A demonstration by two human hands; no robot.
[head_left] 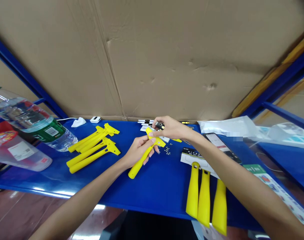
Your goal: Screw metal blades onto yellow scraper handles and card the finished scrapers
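Observation:
My left hand (139, 148) is closed around a yellow plastic scraper handle (139, 165), held at a slant above the blue table with its wide, holed head pointing away from me. My right hand (167, 127) is bent over that head, fingers closed on a short black-and-yellow tool handle (160, 125), which looks like a screwdriver; its tip is hidden. Right beside the head, small screws (167, 149) lie scattered on the table. A bit of another yellow piece (177, 140) shows under my right wrist.
Several yellow scraper handles (92, 159) lie to the left, near a tilted water bottle (42, 125) and a plastic jar (22, 150). On the right are yellow tapered handles (204, 196), a phone (220, 146) and a plastic bag (227, 128). Cardboard (167, 66) walls the back.

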